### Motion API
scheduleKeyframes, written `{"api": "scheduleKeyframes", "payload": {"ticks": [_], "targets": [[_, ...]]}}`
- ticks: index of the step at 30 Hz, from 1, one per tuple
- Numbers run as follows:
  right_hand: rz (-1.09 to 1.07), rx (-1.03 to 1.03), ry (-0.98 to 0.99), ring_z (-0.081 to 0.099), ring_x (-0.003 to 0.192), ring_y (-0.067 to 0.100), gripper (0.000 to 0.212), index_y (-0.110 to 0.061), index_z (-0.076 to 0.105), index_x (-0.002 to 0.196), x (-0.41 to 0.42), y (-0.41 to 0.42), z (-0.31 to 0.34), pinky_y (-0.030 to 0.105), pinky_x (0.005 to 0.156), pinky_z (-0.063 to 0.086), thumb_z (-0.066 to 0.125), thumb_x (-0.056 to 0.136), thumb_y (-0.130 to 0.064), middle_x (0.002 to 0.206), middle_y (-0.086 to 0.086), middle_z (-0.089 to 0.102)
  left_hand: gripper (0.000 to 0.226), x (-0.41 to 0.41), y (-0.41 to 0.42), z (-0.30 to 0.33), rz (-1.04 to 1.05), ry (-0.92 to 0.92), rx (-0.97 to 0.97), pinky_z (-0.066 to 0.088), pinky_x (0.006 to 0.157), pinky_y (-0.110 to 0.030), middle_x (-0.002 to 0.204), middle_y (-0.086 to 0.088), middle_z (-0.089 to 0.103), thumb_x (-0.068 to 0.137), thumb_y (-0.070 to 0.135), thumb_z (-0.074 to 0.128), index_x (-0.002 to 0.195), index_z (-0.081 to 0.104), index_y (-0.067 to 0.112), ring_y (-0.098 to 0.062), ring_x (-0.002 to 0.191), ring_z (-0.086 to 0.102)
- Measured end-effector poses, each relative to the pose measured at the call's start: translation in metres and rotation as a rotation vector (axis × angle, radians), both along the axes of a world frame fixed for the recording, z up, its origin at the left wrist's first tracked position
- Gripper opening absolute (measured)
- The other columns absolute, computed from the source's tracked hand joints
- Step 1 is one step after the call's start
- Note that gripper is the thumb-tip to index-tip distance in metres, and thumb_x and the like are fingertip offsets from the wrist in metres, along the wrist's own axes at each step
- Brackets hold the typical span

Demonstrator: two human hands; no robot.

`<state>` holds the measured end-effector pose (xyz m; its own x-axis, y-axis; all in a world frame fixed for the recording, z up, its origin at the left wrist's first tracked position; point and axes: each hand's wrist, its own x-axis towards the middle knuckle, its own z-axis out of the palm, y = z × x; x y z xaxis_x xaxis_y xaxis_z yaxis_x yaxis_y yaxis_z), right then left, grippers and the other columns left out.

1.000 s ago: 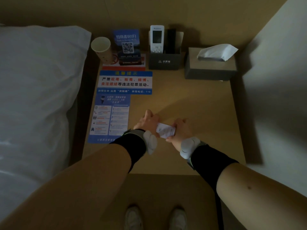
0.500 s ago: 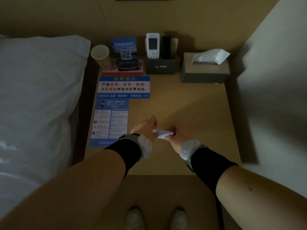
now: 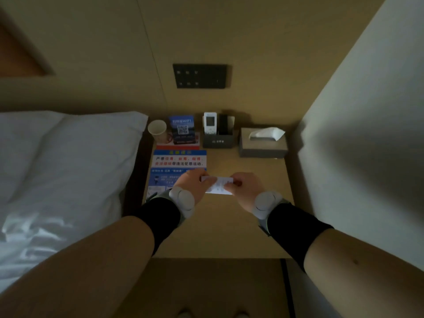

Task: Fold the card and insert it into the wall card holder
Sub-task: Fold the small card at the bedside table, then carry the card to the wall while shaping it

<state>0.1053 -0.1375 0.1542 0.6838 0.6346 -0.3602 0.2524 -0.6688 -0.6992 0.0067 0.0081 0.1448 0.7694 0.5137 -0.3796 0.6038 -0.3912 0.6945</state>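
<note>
Bed (image 3: 57, 171): parked along the left side, white pillow right up against the counter edge. Not involved here.

Counter (image 3: 259, 216): tan bedside top. The clutter is kept at the far edge and left side, so the near middle is left free as a work spot, probably why the folding is being done over it.

Wall panel (image 3: 200, 75): dark plate mounted on the far wall above the counter. Whether it's the card holder can't be told, too dim.

Tissue box (image 3: 263, 146): far right corner, well apart from the hands.

Left hand (image 3: 192, 187): closed on the left end of the card, fingers pinched over its top edge.

Right hand (image 3: 245, 190): closed on the right end, thumb and fingers pinching. Both ends seem to be gripped so the paper can be creased evenly.

Card (image 3: 219, 185): held just above the counter's middle, between the hands. Small, white, thin, with faint print; looks flattish, so the fold is judged unfinished.
</note>
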Motion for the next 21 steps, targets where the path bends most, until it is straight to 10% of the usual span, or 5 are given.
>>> {"api": "scheduleKeyframes", "payload": {"ticks": [10, 16, 21], "targets": [[0.03, 0.077, -0.154, 0.054, 0.068, 0.02, 0.022, -0.004, 0.073, 0.088, -0.014, -0.011, 0.141, 0.032, 0.065, 0.041, 0.061, 0.096, -0.022, 0.076, 0.008, 0.06, 0.046, -0.02, -0.008, 0.15, 0.099, -0.068, -0.049, 0.052, 0.075, -0.042, 0.079, -0.011, 0.062, 0.101, 0.038, 0.043, 0.092, 0.067, 0.0, -0.025, 0.073, 0.058], [0.069, 0.15, -0.278, 0.061, 0.08, 0.019, 0.02, -0.013, 0.077, 0.104, -0.016, -0.015, 0.234, 0.03, 0.069, 0.044, 0.06, 0.097, -0.022, 0.095, 0.007, 0.071, 0.054, -0.017, -0.012, 0.236, 0.287, 0.021, -0.348, 0.046, 0.048, -0.025, 0.07, -0.01, 0.061, 0.099, 0.051, 0.04, 0.088, 0.059, 0.002, -0.02, 0.053, 0.057], [0.111, 0.231, -0.388, 0.06, 0.09, 0.021, 0.017, -0.012, 0.077, 0.105, -0.02, -0.021, 0.297, 0.029, 0.079, 0.043, 0.065, 0.094, -0.018, 0.096, 0.005, 0.065, 0.029, -0.01, -0.012, 0.29, 0.341, -0.145, -0.514, 0.042, 0.045, -0.025, 0.058, -0.009, 0.064, 0.095, 0.022, 0.055, 0.074, 0.062, 0.002, -0.019, 0.045, 0.054]]}}
